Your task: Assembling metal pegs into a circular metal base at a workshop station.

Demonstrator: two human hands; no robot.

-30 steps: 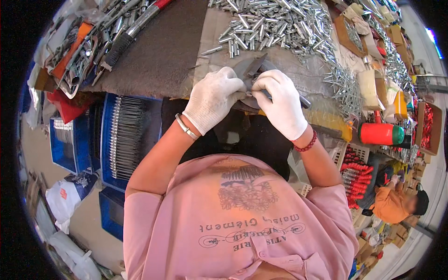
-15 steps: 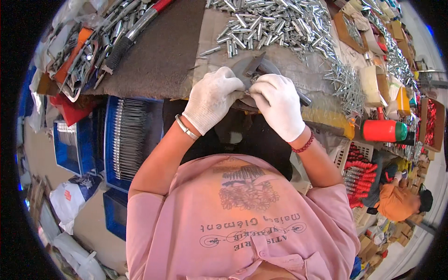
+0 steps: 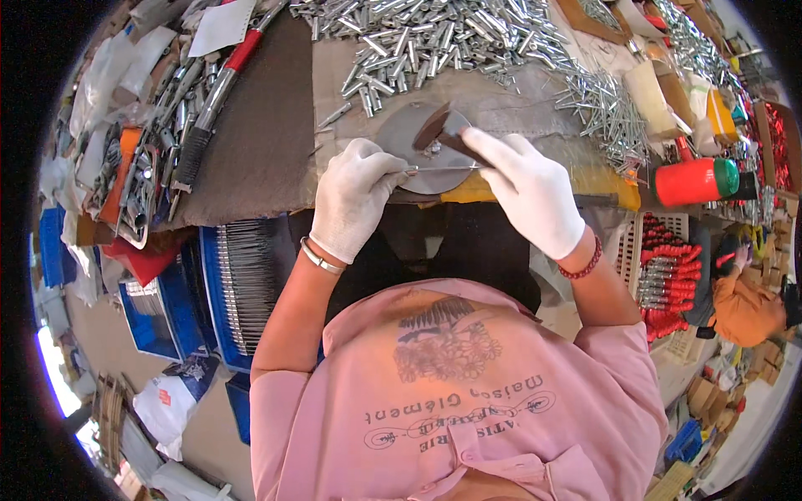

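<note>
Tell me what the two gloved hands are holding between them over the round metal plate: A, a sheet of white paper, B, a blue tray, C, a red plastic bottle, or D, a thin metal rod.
D: the left hand and the right hand pinch the ends of a thin metal rod, which lies level across the round metal plate.

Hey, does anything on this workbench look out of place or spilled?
Nothing looks damaged. The silver pins lie in a loose heap, straggling toward the round metal plate where the left hand and right hand hold a thin rod.
</note>
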